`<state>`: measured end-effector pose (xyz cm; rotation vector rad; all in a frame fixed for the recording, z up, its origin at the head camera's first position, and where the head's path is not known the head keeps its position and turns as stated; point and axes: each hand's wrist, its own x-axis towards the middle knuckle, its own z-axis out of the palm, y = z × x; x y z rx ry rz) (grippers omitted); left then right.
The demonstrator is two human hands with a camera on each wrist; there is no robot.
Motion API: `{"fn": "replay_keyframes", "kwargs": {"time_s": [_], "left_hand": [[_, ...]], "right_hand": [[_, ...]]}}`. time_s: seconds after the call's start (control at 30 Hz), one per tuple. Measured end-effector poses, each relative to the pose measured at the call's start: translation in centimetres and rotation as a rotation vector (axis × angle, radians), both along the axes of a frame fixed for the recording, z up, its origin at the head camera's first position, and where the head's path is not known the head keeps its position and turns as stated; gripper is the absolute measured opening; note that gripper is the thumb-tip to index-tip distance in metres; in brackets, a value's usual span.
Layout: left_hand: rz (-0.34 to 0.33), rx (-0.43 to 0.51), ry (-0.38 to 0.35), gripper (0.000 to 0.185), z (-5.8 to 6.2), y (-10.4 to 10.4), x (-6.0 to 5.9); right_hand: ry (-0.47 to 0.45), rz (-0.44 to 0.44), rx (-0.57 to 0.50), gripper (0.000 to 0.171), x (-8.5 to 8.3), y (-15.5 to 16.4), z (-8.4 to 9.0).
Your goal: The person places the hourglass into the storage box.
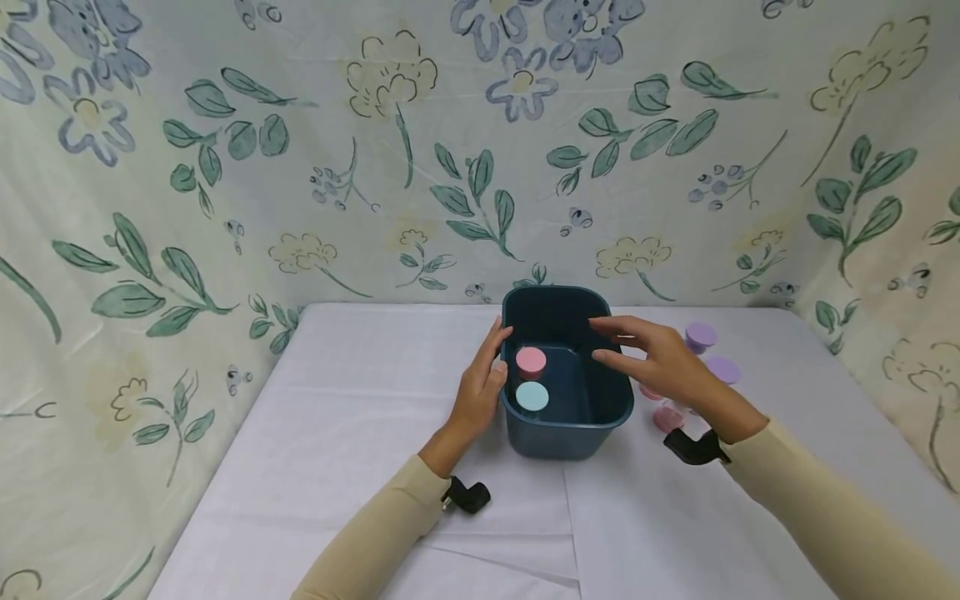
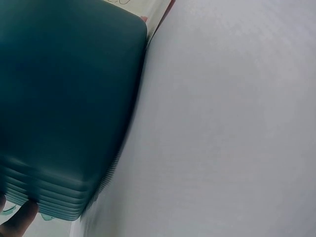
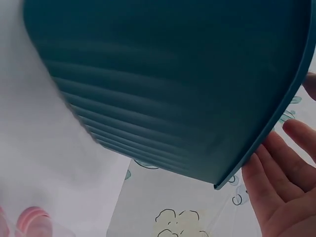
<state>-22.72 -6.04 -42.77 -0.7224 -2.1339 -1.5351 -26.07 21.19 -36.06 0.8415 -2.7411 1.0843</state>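
Note:
A dark teal bin (image 1: pixel 567 446) stands on the cloth, its ribbed outer wall (image 2: pixel 49 192) filling much of the left wrist view. Inside it, toward the left, are a pink-topped round tub (image 1: pixel 531 362) and a pale blue round lid (image 1: pixel 532 397). My left hand (image 1: pixel 477 387) lies along the bin's left side, its fingers extended at the rim. Over the right rim reaches my right hand (image 1: pixel 651 354), fingers loosely stretched above the opening and thumb apart from them. The right wrist view shows those fingers (image 3: pixel 284 170) close to the rim, with nothing between them and the thumb.
To the right of the bin, partly behind my right hand, are a purple round tub (image 1: pixel 701 337), another purple lid (image 1: pixel 723 370) and a pink tub (image 1: pixel 668 417). A white cloth (image 1: pixel 360 417) covers the table, with a floral curtain (image 1: pixel 420 183) behind it.

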Motion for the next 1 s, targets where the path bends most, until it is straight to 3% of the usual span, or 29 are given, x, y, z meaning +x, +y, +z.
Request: {"fn": "replay_keyframes", "kwargs": {"time_s": [0.47,0.77,1.0], "left_hand": [[0.006,0.010,-0.018,0.049,0.1,0.1,0.1],[0.004,0.005,-0.013,0.049,0.1,-0.1,0.1],[0.006,0.004,-0.010,0.048,-0.1,-0.1,-0.1]], "right_hand": [[0.003,-0.084,-0.038,0.049,0.8,1.9,-0.1],[0.070,-0.125,-0.031,0.046,1.4,3.4,-0.3],[0.047,-0.180,-0.055,0.044,2.0,4.9,-0.9]]}}
